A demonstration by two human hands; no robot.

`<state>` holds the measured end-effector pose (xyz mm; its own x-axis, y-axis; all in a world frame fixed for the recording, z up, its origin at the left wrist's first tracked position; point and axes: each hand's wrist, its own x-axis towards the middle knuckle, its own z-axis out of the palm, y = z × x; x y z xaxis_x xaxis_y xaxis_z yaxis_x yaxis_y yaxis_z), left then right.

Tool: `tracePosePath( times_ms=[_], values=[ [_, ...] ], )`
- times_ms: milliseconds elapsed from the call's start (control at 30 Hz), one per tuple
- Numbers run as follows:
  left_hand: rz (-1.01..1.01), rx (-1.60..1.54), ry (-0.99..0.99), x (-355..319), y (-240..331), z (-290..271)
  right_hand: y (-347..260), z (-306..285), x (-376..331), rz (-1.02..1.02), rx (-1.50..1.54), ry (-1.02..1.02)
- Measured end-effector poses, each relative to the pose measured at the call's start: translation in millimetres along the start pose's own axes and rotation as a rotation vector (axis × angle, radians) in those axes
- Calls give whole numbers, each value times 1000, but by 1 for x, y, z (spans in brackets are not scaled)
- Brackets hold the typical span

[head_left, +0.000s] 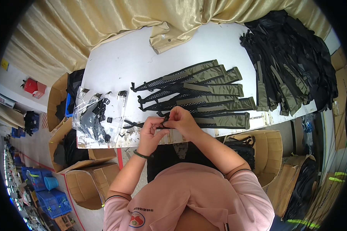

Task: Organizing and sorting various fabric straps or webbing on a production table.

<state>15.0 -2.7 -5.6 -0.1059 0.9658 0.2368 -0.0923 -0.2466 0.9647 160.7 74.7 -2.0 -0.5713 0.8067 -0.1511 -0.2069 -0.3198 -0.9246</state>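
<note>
My left hand [152, 130] and my right hand [182, 121] meet near the table's front edge, fingers pinched on the narrow black webbing end of one strap. Its olive and black body [231, 121] runs off to the right beneath my right wrist. My fingers partly hide a small black piece at the pinch, too small to name. Behind my hands, several similar straps [216, 90] of black mesh and olive fabric lie fanned out and overlapping. To the left, a clear plastic bag [86, 125] lies spread, with small black plastic buckles [102, 109] on it.
A big heap of black and olive straps [289, 69] covers the table's right end. Gold curtain fabric [169, 36] hangs over the far edge of the white table [115, 57]. Open cardboard boxes [92, 186] stand at the left, another box [270, 150] at the right front.
</note>
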Motion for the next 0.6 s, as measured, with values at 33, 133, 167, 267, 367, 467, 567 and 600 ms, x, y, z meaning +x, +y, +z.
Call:
tracePosePath(
  times_ms=[33,133,167,267,367,467,567,600],
  values=[
    [1,1,2,-1,-4,-1,0,1,-1,12,33,20],
    [-23,-43,4,-1,-10,-4,-10,8,-7,22,173,58],
    [13,46,-1,-1,-10,-8,-13,5,-6,22,173,59],
    [54,211,-22,3,-4,-10,-22,-5,-1,167,142,-167],
    [59,345,-39,4,4,-5,-22,-8,2,-53,-311,-159],
    [85,417,-70,3,1,-8,-18,-10,5,-111,-448,-195],
    [-25,358,-92,-2,-4,-8,-14,-7,10,-199,-498,-124],
    [-155,285,-81,-4,-4,-8,-15,-7,15,-184,-488,-72]
  ],
)
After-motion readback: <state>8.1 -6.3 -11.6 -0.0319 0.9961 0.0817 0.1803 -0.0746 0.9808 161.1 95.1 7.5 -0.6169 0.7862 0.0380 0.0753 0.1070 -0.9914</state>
